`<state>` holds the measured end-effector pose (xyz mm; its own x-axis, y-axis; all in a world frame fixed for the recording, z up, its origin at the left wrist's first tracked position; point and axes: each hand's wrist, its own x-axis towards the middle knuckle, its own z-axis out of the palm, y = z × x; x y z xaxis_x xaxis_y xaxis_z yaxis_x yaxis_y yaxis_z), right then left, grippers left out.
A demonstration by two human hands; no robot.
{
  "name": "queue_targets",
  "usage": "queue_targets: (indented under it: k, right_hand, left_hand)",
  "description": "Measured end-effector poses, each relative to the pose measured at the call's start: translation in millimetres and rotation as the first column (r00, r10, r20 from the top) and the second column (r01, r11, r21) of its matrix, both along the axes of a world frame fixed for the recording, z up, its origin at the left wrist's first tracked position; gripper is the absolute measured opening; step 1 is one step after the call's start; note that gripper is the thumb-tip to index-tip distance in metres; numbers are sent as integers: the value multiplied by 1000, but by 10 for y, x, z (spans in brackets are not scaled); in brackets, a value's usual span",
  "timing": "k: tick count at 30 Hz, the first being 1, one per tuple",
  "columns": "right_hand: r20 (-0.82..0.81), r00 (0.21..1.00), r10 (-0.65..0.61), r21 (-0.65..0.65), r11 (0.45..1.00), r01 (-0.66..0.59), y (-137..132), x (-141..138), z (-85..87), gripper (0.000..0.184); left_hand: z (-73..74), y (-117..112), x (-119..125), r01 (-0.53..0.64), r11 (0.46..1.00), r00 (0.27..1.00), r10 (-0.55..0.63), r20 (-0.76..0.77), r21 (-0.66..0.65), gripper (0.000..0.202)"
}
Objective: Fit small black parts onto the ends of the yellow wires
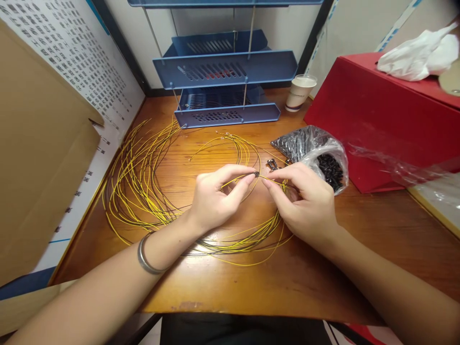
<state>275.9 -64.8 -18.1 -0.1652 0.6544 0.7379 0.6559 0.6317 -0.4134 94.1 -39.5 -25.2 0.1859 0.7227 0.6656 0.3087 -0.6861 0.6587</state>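
Between thumb and forefinger my left hand [221, 194] pinches a small black part [256, 174], whose exact kind is too small to make out. A yellow wire [265, 178] runs from that part into the pinched fingers of my right hand [305, 199]. Both hands meet just above the table, fingertips a little apart. Loose coils of yellow and black wires [143, 191] lie to the left. Another bundle of wires [247, 235] curves below the hands. Behind my right hand are a few small black pieces [272, 165] and an opened plastic bag [300, 139] filled with similar black pieces.
A blue tiered rack [226, 115] stands at the back of the wooden table [251, 287]. Near it is a paper cup [300, 93]. On the right sits a red box [388, 120] with white plastic [417, 55] on top. Brown cardboard [43, 153] leans along the left.
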Motion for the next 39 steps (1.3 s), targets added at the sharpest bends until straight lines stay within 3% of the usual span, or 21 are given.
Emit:
queue_targets:
  k: [8,14,21,31,39]
  right_hand:
    - [20,1000,0,-15,1000,0,-7,25,20,4]
    - [61,998,-21,-79,997,25,0,26,27,17]
    - [109,994,-18,-134,990,33,0,52,-7,19]
    - [89,995,39,-15,999,-38,-2,54,10,14]
    - [-71,997,6,-217,976,-21,-21,28,40,4]
  left_hand:
    - [-6,-1,-9,-11,1000,1000,11,-16,-22,10]
    - [-15,-5,12,-42,995,999,43,6,-95,10]
    - [-16,-16,10,-28,995,999,30,19,-92,8]
    - [7,-14,-7,24,991,1000,-23,7,-130,9]
    - [20,-24,-9,-5,998,999,2,-42,-66,9]
